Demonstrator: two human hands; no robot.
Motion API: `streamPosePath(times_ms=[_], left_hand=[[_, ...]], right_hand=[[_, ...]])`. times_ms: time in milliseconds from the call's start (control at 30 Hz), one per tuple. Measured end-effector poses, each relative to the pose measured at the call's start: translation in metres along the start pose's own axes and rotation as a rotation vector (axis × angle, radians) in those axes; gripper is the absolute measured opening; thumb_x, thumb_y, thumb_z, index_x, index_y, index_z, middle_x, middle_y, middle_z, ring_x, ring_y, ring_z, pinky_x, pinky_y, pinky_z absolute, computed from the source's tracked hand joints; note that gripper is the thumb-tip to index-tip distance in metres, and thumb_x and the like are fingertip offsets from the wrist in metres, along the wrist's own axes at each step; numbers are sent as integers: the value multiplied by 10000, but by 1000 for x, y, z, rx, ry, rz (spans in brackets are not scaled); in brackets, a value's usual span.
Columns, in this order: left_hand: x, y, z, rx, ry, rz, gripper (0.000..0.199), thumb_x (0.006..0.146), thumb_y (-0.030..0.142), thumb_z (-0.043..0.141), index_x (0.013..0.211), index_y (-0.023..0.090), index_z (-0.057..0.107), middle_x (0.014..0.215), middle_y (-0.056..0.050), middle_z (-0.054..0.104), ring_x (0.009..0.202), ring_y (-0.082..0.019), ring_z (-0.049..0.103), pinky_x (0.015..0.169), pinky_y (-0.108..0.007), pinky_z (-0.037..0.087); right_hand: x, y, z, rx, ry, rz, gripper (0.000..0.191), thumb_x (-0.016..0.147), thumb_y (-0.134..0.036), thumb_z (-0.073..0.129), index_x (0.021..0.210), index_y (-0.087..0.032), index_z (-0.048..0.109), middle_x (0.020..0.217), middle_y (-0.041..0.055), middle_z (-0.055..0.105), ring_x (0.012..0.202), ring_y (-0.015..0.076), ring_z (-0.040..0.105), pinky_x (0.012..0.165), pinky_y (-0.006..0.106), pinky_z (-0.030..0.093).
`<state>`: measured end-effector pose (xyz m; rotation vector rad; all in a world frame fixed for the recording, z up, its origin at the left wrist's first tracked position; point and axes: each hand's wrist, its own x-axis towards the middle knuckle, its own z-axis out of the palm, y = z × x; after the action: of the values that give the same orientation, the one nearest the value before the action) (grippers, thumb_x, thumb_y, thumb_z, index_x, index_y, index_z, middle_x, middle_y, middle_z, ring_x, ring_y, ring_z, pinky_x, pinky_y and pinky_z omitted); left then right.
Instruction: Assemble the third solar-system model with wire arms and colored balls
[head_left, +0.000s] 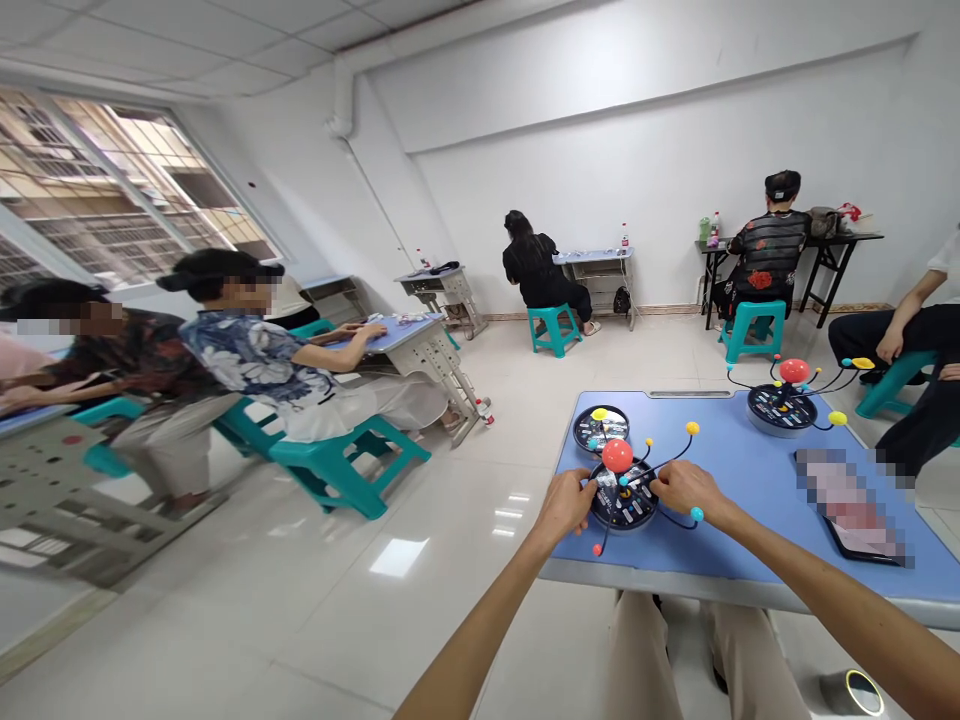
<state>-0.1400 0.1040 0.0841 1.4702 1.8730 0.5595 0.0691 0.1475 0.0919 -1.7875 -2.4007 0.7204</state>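
Note:
A round black base [624,508] with a red ball [618,455] and thin curved arms tipped with small coloured balls rests on the blue desk [735,540]. My left hand [566,503] grips its left edge, fingers closed. On the opposite edge, my right hand [688,487] has its fingers pressed together at the rim. Just behind is another round black base [600,428] with a yellow ball over it. A similar model [782,408] with a red ball stands at the desk's back right.
A phone [859,510] lies at the desk's right. Someone sits close by on the right [919,330]. Other people sit on green stools [349,460] at desks to the left and along the back wall. A can-like object [853,692] is below the desk's front edge.

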Motion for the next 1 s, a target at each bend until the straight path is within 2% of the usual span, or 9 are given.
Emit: streamPosePath(times_ms=[167, 333, 433, 567, 833, 1000], left_hand=[[-2, -2, 7, -32, -16, -16, 328, 944, 251, 405, 1132, 150, 654, 423, 53, 506, 345, -124, 553, 347, -188, 384], [1, 3, 6, -44, -11, -59, 298, 931, 208, 435, 1076, 125, 682, 351, 61, 473, 307, -128, 509, 328, -190, 368], [1, 5, 5, -47, -17, -81, 308, 933, 195, 418, 1059, 109, 686, 320, 56, 470, 275, -129, 483, 318, -193, 364], [0, 9, 13, -65, -6, -79, 317, 953, 231, 398, 1094, 130, 664, 356, 52, 500, 306, -134, 528, 328, -192, 387], [21, 43, 42, -98, 31, 2, 275, 956, 236, 388, 893, 136, 636, 422, 42, 513, 343, -131, 559, 341, -196, 397], [46, 63, 59, -115, 74, 69, 314, 961, 261, 358, 893, 128, 634, 437, 22, 546, 394, -166, 607, 385, -219, 428]], right_hand=[[7, 7, 6, 135, -67, 10, 286, 832, -232, 459, 604, -192, 627, 639, 57, 691, 679, 186, 639, 566, 238, 358], [12, 11, 11, 296, -123, 9, 261, 810, -195, 453, 590, -177, 592, 581, 28, 682, 524, 133, 607, 519, 207, 390], [12, 10, 12, 364, -125, 9, 247, 792, -177, 463, 573, -173, 578, 568, 28, 680, 476, 128, 592, 510, 209, 413], [15, 16, 9, 400, -76, 31, 275, 798, -171, 468, 529, -171, 523, 538, 38, 663, 462, 134, 593, 520, 217, 440], [29, 53, -14, 399, 6, 109, 287, 794, -199, 492, 509, -173, 496, 525, 37, 656, 416, 122, 571, 466, 203, 441], [40, 76, -30, 392, 49, 140, 305, 787, -186, 492, 482, -171, 496, 530, 44, 664, 392, 114, 556, 444, 195, 445]])
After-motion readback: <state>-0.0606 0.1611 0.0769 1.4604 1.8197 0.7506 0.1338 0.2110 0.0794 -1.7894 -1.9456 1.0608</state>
